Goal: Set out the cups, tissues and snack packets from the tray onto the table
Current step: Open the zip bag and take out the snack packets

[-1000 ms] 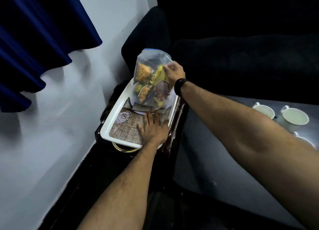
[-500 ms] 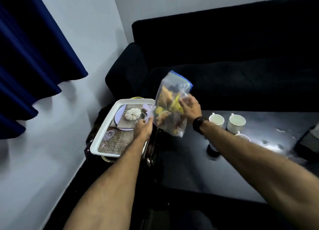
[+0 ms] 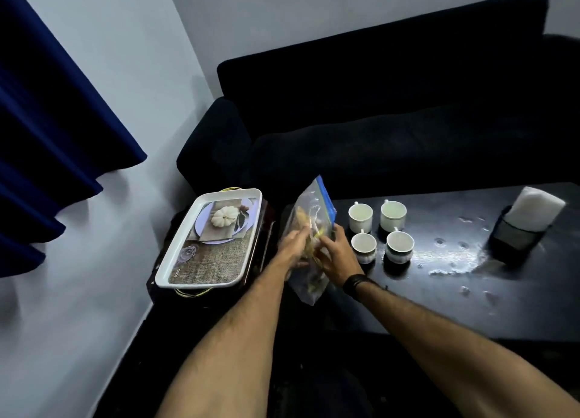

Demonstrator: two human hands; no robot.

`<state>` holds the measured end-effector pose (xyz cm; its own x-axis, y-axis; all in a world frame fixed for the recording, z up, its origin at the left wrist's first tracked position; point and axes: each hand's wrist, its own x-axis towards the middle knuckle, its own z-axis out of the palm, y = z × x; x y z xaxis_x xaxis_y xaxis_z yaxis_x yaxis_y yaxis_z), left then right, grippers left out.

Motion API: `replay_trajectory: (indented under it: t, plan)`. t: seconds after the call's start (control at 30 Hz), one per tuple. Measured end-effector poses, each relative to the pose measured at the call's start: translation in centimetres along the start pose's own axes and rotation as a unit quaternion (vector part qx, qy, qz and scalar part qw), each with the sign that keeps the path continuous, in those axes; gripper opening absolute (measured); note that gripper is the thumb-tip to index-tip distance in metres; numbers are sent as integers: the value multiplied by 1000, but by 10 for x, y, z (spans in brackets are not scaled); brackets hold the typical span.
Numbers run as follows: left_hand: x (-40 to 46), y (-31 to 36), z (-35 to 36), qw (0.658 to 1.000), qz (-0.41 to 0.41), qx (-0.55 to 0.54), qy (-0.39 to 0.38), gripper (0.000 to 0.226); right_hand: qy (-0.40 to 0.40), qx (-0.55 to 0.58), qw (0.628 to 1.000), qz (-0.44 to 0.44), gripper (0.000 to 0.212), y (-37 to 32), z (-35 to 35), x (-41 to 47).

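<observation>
Both hands, left hand point(image 3: 293, 245) and right hand point(image 3: 337, 257), gripped the clear blue-topped zip bag of snack packets point(image 3: 309, 229) with closed fingers, just beside the white rectangular tray point(image 3: 175, 260).

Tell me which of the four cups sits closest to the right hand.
The near-left cup, directly beside the right hand holding the snack bag; the other three stand farther back or right.

The dark, glossy desk point(image 3: 455, 298) carries four white cups point(image 3: 378, 229) set two by two near its far left corner, all upright. Toward the far right edge stands a black holder point(image 3: 514, 242) stuffed with white tissues point(image 3: 536, 207). Wet spots glint on the surface between the cups and the holder.
</observation>
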<state>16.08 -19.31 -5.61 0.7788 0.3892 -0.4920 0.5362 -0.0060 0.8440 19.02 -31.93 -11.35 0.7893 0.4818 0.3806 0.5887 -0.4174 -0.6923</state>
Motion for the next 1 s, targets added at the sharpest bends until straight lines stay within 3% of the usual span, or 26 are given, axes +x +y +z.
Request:
replay_trajectory:
  t: [0.1, 0.23, 0.33, 0.47, 0.6, 0.67, 0.73, 0.83, 0.9, 1.0]
  plan:
    - [-5, 9, 5, 999, 13, -4, 34, 50, -12, -59, 998, -22, 12, 2, -12, -6]
    - [-9, 37, 11, 994, 80, -8, 71, 72, -8, -120, 991, -52, 17, -10, -26, 5]
    - [-9, 51, 17, 987, 120, 42, 95, 81, 0, -167, 980, -110, 25, -19, -36, 17]
    - [-10, 55, 19, 968, 96, 62, 222, 55, 0, -240, 941, -239, 23, -30, -47, 19]
    - [-11, 47, 11, 959, 50, 137, 242, 33, -53, -233, 926, -291, 27, -26, -47, 4]
    - [-13, 44, 11, 964, 59, 105, 238, 25, -85, -167, 950, -249, 37, -24, -48, -3]
    - [-16, 41, 11, 968, 66, 60, 237, 18, -74, -58, 984, -151, 49, -26, -52, -5]
    - [-17, 40, 12, 973, 55, 27, 221, 23, -6, 80, 997, 2, 36, -35, -57, 11]
    - [-17, 41, 14, 977, 48, 21, 205, 26, -6, 92, 992, 83, 30, -38, -61, 29]
    - [-22, 43, 17, 987, 45, -22, 154, 16, -80, 58, 983, 155, 35, -39, -65, 45]
